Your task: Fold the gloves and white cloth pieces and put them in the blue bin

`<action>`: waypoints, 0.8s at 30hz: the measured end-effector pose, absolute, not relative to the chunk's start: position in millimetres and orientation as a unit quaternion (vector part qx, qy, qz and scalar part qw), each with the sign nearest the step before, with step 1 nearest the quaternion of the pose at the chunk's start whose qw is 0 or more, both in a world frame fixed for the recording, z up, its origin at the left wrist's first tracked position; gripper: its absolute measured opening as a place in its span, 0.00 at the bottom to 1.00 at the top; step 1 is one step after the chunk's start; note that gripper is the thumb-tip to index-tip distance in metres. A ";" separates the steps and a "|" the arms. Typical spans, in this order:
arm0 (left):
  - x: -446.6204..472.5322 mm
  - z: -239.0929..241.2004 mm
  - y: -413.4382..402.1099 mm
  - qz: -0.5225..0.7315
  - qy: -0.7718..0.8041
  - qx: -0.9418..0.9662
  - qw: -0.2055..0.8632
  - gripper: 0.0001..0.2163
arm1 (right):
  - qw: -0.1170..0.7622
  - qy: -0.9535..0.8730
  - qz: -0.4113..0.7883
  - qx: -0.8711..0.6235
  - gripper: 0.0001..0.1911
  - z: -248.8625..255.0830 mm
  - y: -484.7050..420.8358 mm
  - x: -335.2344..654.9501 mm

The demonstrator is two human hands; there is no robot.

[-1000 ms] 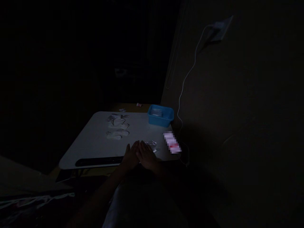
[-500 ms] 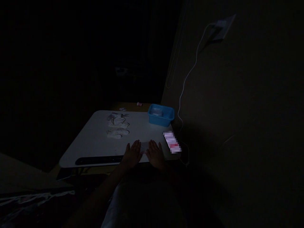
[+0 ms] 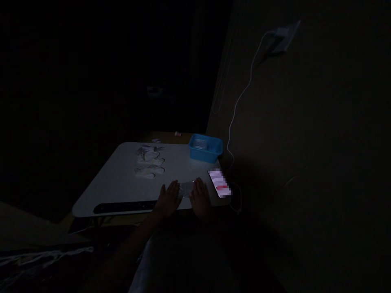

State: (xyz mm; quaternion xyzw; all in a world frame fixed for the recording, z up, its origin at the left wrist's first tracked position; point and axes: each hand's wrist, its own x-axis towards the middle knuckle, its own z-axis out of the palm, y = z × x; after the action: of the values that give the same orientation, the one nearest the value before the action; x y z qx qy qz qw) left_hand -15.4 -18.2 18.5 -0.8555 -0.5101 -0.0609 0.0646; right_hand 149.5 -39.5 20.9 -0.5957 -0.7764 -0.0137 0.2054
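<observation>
Two bare hands flat over a sheet of clear plastic [image 3: 186, 189] at the near edge of a dim white desk [image 3: 110, 179].
The left hand [image 3: 168, 201] lies along the plastic's left side, the right hand [image 3: 200, 200] along its right, fingers pointing to the far edge; to their left, a black strip [image 3: 125, 206] runs along the near edge. Two pale bundles [image 3: 149, 171] lie toward the far edge, left of the blue bin [image 3: 205, 155] at the far right corner. A glowing phone [image 3: 220, 183], its screen blurred out, sits by the near right corner.
</observation>
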 end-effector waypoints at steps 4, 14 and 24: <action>-17.2 18.8 -18.0 -0.048 -0.509 -0.858 0.052 0.24 | 0.188 -0.827 0.015 -0.529 0.28 27.5 -39.1 130.4; -17.6 16.5 -16.9 -0.035 -0.511 -0.857 0.057 0.25 | 0.142 -0.829 0.021 -0.541 0.28 20.1 -32.6 127.1; -15.1 16.0 -18.5 -0.061 -0.517 -0.851 0.068 0.24 | 0.154 -0.798 -0.003 -0.582 0.28 19.6 -35.2 141.2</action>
State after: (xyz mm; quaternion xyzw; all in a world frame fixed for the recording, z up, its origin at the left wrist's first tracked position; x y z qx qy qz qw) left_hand -15.1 -18.5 16.0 -0.8509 -0.5172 -0.0610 0.0685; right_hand 141.2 -35.2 19.6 -0.5824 -0.7981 -0.0030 0.1543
